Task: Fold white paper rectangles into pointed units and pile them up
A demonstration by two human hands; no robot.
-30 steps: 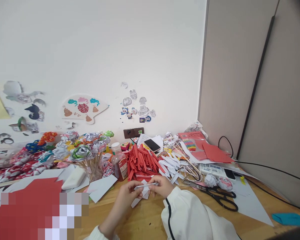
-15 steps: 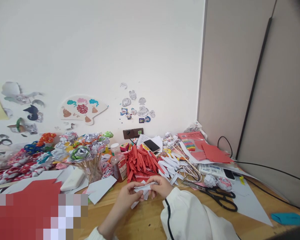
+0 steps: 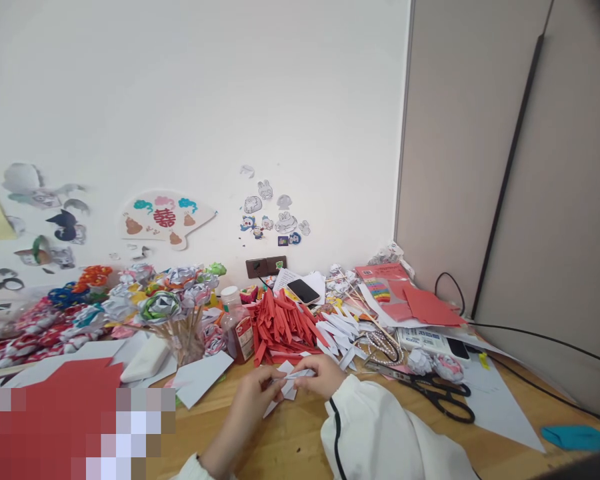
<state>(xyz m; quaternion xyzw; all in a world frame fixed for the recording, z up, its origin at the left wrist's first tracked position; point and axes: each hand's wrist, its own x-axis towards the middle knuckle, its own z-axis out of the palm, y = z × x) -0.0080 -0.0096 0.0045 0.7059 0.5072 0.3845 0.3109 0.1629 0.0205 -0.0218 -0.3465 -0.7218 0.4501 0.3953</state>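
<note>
My left hand [image 3: 264, 389] and my right hand [image 3: 320, 375] meet low in the middle of the view. Between them, pinched by the fingers of both, is a small folded strip of white paper [image 3: 293, 377]; the fingers cover part of it. More white paper pieces [image 3: 273, 407] lie on the table just beneath. Beyond my hands rises a heap of folded red paper strips [image 3: 280, 327], and to its right lies a heap of folded white paper strips [image 3: 339, 333].
Black-handled scissors [image 3: 445, 397] lie to the right on the wooden table [image 3: 260, 453]. Left of the red heap stand a bottle [image 3: 237, 327] and a container of paper flowers on sticks [image 3: 185, 340]. A phone [image 3: 303, 291] rests behind. Red sheets [image 3: 55, 400] cover the near left.
The strip has turned and sits lower between my fingers, showing less of its face. My left hand has rolled slightly, its fingertips closer to the right hand.
</note>
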